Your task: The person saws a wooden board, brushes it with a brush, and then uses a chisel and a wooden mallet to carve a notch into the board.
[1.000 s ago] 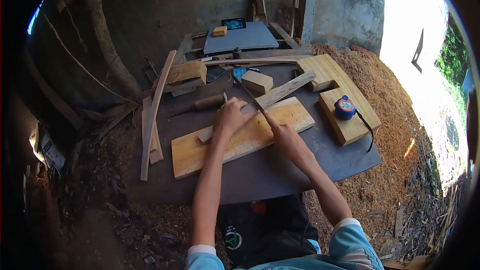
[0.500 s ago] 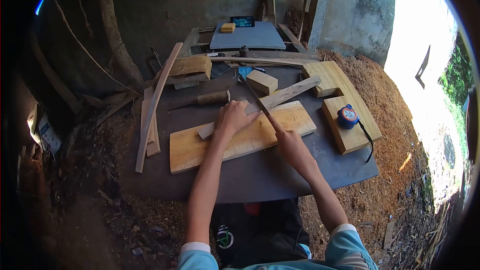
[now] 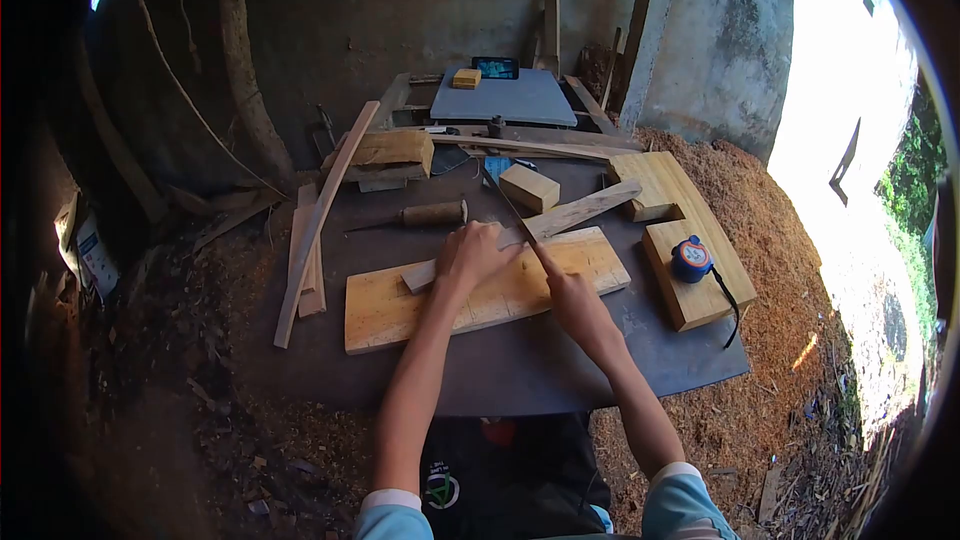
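My left hand [image 3: 472, 255] is closed over a narrow wooden strip [image 3: 580, 210], pressing it onto a wide board [image 3: 395, 315] with small cuts along its near edge. The strip lies diagonally, its far end reaching the wood at the right. In my right hand [image 3: 577, 298] is a hand saw [image 3: 513, 208], seen nearly edge-on, its thin dark blade crossing the strip just right of my left fingers. The saw's handle is hidden by my grip. Beyond the strip rests a short wooden block [image 3: 530, 188].
A blue tape measure [image 3: 691, 257] sits on a thick wood block [image 3: 680, 295] at right. A wooden-handled pointed tool [image 3: 432, 213] lies behind my left hand. Long strips [image 3: 322, 225] lean at left. Farther back, a phone [image 3: 496, 68] stands on a grey panel [image 3: 500, 100].
The view has shifted slightly, so the whole scene sits a little lower. Relative to the strip, the saw and both hands look nearly unchanged.
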`<state>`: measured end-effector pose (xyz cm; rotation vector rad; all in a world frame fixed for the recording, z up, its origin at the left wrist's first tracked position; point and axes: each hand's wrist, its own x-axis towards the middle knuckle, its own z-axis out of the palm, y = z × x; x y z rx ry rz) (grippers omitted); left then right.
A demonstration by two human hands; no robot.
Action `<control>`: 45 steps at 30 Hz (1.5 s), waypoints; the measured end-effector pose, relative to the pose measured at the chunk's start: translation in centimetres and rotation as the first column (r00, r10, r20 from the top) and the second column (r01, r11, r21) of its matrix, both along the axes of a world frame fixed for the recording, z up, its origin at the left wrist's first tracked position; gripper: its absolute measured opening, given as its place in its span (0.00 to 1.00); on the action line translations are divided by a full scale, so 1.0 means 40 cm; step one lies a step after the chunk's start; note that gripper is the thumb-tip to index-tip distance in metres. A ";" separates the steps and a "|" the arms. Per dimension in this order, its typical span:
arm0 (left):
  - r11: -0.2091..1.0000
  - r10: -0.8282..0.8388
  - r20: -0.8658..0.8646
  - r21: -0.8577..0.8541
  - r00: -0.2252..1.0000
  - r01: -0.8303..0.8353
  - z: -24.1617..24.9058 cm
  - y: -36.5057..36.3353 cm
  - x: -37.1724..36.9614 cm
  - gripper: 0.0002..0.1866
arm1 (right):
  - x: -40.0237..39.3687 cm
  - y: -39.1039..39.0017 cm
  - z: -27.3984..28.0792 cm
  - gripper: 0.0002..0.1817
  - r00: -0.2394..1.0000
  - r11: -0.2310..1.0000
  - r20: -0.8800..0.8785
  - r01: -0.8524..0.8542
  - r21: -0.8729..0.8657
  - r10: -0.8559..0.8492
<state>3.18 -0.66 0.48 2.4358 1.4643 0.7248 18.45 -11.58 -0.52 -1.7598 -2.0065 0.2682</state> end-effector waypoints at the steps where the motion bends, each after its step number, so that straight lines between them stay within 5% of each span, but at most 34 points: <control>1: 1.000 0.006 0.004 -0.015 1.000 -0.006 -0.004 -0.002 -0.005 0.22 | 0.009 -0.095 0.005 0.38 0.999 0.998 0.031 0.028 -0.052 -0.027; 4: 1.000 -0.014 0.002 0.024 1.000 0.014 0.000 -0.008 -0.006 0.20 | 0.022 -0.312 0.035 0.38 0.994 0.986 0.084 0.081 -0.147 -0.069; 7: 0.999 -0.044 0.026 -0.007 0.999 0.045 -0.002 -0.005 -0.005 0.20 | 0.027 -0.289 0.077 0.38 0.996 0.978 0.065 0.076 -0.195 -0.065; 15: 1.000 -0.015 0.062 0.018 0.998 0.014 -0.002 0.014 -0.005 0.20 | -0.022 0.085 0.022 0.36 0.998 1.000 0.067 0.015 0.008 -0.015; 23: 0.998 -0.060 0.054 0.029 0.997 0.059 -0.008 0.013 -0.006 0.21 | 0.014 -0.289 0.040 0.37 0.998 0.995 -0.007 0.060 -0.079 -0.061; 25: 0.997 -0.080 0.046 0.018 0.996 0.079 -0.012 0.005 -0.004 0.20 | 0.006 -0.194 0.070 0.37 0.997 0.990 0.056 0.052 -0.128 -0.045; 29: 0.999 -0.036 0.010 0.007 0.999 0.036 -0.009 0.006 -0.009 0.19 | -0.033 0.046 0.016 0.34 0.996 0.996 0.080 0.038 0.085 -0.044; 32: 1.000 -0.020 0.003 -0.016 1.000 0.020 0.008 0.003 -0.002 0.20 | -0.011 -0.024 0.003 0.33 0.986 0.999 -0.163 0.035 0.040 -0.028; 37: 0.999 -0.014 0.051 0.049 0.999 0.012 -0.006 0.004 -0.007 0.22 | 0.016 -0.245 0.023 0.36 0.994 0.994 -0.060 0.092 -0.051 -0.095; 42: 0.999 -0.014 -0.005 0.043 1.000 0.014 0.008 -0.023 -0.002 0.20 | -0.024 0.023 0.018 0.37 0.998 0.996 0.054 0.017 0.091 -0.022; 45: 0.997 0.006 -0.051 0.076 0.999 -0.002 0.022 -0.031 0.003 0.19 | -0.021 -0.005 -0.006 0.37 0.998 0.996 0.062 0.010 0.094 -0.016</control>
